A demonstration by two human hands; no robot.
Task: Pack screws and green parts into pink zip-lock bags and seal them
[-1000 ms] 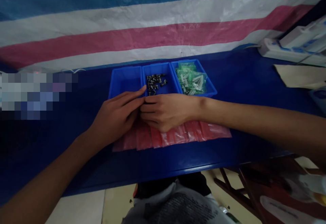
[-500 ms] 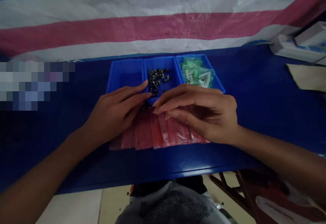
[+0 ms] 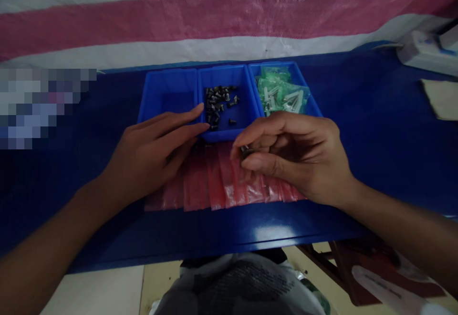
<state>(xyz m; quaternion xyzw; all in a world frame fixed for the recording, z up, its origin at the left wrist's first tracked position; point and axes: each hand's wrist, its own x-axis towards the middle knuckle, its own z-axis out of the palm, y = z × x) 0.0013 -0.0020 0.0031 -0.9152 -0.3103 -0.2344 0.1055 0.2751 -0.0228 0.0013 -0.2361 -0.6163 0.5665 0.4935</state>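
Note:
My right hand (image 3: 296,157) hovers above the near rim of the middle blue bin (image 3: 225,72), thumb and fingertips pinched on a small dark metal screw (image 3: 246,151). Several matching screws (image 3: 218,105) lie loose in that bin. My left hand (image 3: 150,150) rests flat and relaxed, its fingertips touching the bin's left near corner. Beneath both hands lies a fanned row of flat red plastic bags (image 3: 196,186), partly hidden by my palms. To the right, a blue bin (image 3: 311,96) holds green-tinted bags (image 3: 281,93) of metal parts.
A third blue bin (image 3: 168,86) stands left of the screws, on a dark blue table (image 3: 358,90). A power strip (image 3: 425,52) and a beige sheet (image 3: 442,98) sit far right. A striped tarpaulin (image 3: 229,19) rises behind the table; a blurred patch (image 3: 39,105) covers the far left.
My right hand has come in over the bags, its fingers closing from a loose curl into a pinch on a screw. My left hand barely moved. The view has tilted slightly downward.

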